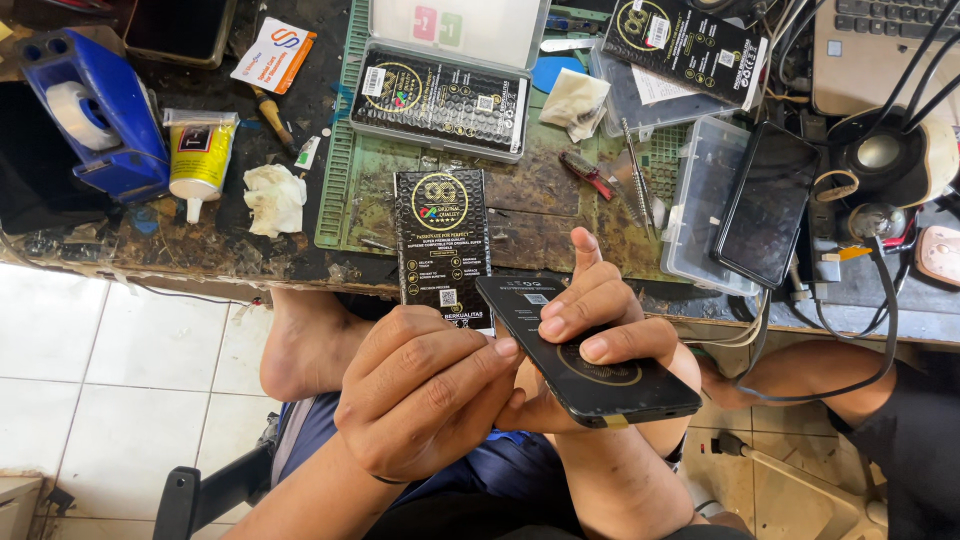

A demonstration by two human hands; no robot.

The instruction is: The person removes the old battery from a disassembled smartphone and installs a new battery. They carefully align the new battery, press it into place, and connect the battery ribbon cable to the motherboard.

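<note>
Blue tape dispenser [95, 110], glue tube [200, 150] on tabletop [250, 255]. Left hand [425, 395], fingers curled together, steadying black smartphone [585, 350] above lap. Right hand [600, 320], fingers pressed flat on it. Step judged: smoothing a fitted cover; firm, even pressure needed. Black packet [442, 245] behind.

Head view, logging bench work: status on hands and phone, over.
Left hand and right hand both grip the black rectangular smartphone over the lap. Black printed package rests on the workbench edge behind. Nothing obstructing.
</note>
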